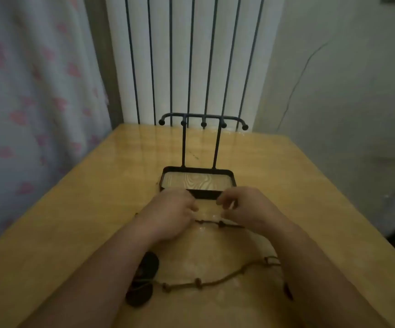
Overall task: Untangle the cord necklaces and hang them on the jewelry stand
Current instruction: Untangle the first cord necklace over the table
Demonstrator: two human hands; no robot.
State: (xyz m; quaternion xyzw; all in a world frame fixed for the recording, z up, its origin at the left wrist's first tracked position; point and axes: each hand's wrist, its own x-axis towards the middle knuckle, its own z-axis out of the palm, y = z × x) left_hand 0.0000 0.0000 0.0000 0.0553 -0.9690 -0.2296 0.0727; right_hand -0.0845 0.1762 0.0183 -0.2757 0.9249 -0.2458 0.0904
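Observation:
A black metal jewelry stand (201, 121) with several ball-tipped hooks rises from a wood-lined tray (197, 181) at the table's middle. Just in front of the tray, my left hand (170, 214) and my right hand (246, 209) hover side by side with curled fingers. A dark cord (217, 224) with small beads stretches between them just above the table; both hands seem to pinch its ends. A brown beaded cord (215, 281) lies nearer me, running to dark oval pendants (144, 278) on the left. The hooks are bare.
The yellow wooden table (73, 221) ends at a white ribbed radiator (191, 55) behind the stand. A pink-patterned curtain (26, 102) hangs on the left. A pale wall (345, 91) is to the right.

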